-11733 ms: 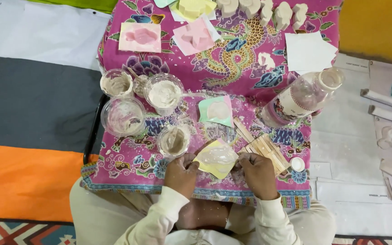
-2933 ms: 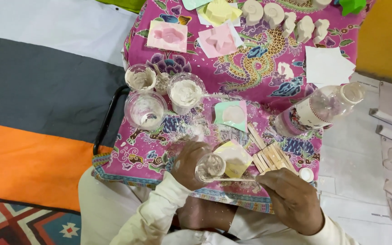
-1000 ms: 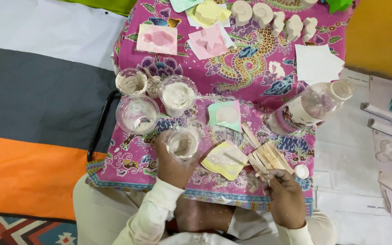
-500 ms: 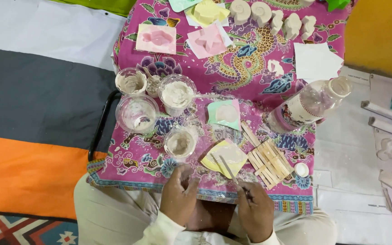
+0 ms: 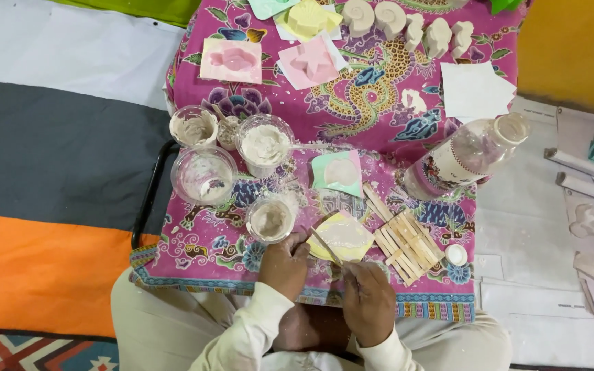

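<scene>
Hands at lower centre: right hand (image 5: 368, 297) pinches a thin wooden stick (image 5: 326, 247) angled over the yellow mould (image 5: 343, 235); left hand (image 5: 284, 263), loosely curled and holding nothing, rests beside a plaster cup (image 5: 270, 219).

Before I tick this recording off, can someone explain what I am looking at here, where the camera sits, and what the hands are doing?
There is no machine: a seated person works with two bare hands, filmed by a camera on their own head looking down. The left hand rests by a small plastic cup of pale paste. The right hand holds a thin wooden stick whose tip reaches over a yellow mould filled with the same pale stuff. Everything lies on a pink patterned cloth. Also there: more cups of paste, a green mould, a pile of wooden sticks, a bottle lying on its side, pink moulds and finished white casts at the far edge.
</scene>
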